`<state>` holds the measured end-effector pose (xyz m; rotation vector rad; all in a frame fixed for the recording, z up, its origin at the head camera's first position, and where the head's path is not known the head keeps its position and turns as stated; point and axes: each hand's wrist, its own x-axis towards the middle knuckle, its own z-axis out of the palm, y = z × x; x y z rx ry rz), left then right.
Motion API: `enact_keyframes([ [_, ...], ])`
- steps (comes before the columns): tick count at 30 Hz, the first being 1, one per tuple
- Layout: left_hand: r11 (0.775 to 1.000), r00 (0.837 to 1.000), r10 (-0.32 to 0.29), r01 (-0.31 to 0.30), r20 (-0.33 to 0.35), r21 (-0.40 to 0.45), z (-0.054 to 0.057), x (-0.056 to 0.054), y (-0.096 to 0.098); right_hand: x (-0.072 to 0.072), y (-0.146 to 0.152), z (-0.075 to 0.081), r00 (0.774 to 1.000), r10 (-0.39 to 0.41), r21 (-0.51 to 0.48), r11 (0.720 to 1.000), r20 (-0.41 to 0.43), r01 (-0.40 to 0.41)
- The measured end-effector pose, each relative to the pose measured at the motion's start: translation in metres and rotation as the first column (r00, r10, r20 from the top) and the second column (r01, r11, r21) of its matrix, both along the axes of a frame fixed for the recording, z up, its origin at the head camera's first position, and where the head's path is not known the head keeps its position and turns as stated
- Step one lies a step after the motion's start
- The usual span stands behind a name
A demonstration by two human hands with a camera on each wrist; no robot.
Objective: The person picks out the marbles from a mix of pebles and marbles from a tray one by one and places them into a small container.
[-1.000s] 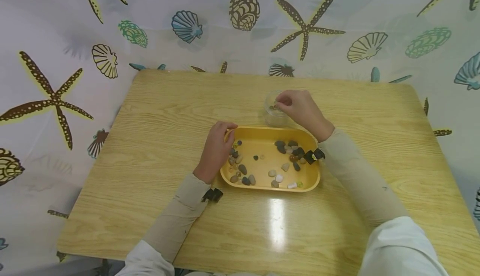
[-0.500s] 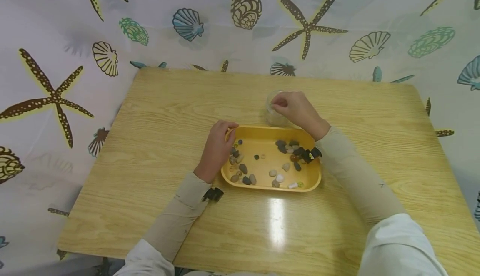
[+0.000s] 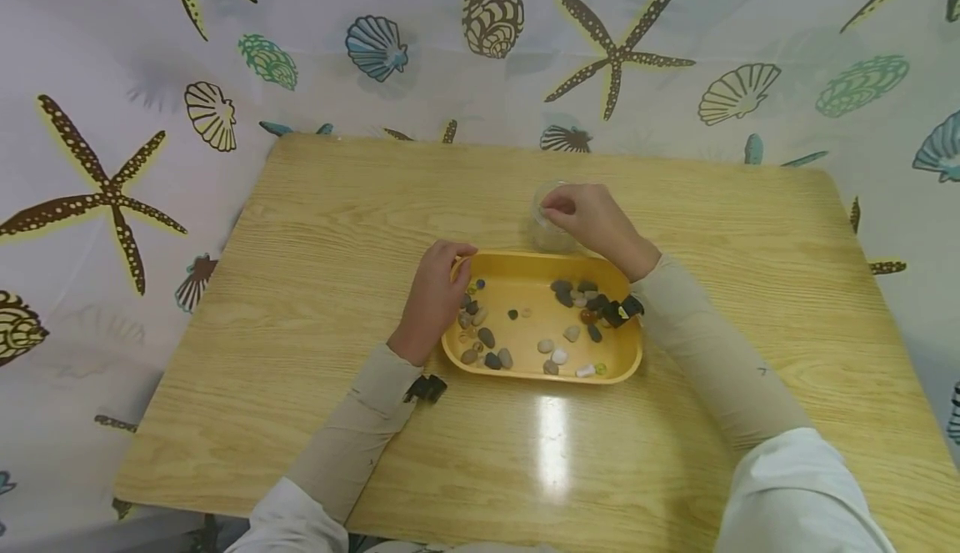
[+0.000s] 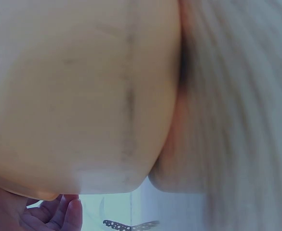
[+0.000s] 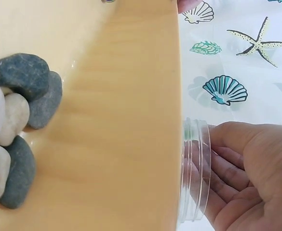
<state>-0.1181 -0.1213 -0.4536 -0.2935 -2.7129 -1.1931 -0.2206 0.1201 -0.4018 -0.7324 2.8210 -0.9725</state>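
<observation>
My left hand [image 3: 433,299] holds the rim of a yellow oval tray [image 3: 517,288] at its far left corner, thumb and fingers at the edge. Stones and glass marbles lie scattered in the tray. Just behind it stands a clear jar [image 3: 553,240] without a lid. My right hand [image 3: 598,218] is at the jar's mouth, thumb and forefinger close together. In the right wrist view, the fingers of the right hand [image 5: 256,168] show through the jar's threaded neck [image 5: 194,180]. Whether they hold anything I cannot tell.
Grey and pale stones [image 3: 577,293] cluster at the tray's right end, under the right wrist's black mount [image 3: 622,311]. More stones [image 3: 487,359] and a few marbles lie at its left. A curtain [image 3: 420,77] printed with shells and starfish hangs behind the wooden table [image 3: 337,228].
My right hand has shifted slightly left at the jar's mouth, then stayed nearly still. The small brown things visible near its fingertips earlier no longer show. The left hand keeps its place on the tray.
</observation>
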Motion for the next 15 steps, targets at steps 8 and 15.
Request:
enact_keyframes([
  [8,1.0,1.0,0.003,-0.003,0.001,-0.004,-0.0008,-0.0005,0.0006,0.0024,0.0045,0.0016,1.0,-0.017,-0.033,0.999,-0.02,0.016],
  [15,1.0,1.0,0.002,-0.002,0.004,0.0,-0.003,-0.0008,0.0,0.0051,0.0077,0.0057,0.999,-0.039,-0.032,0.999,-0.027,0.038],
])
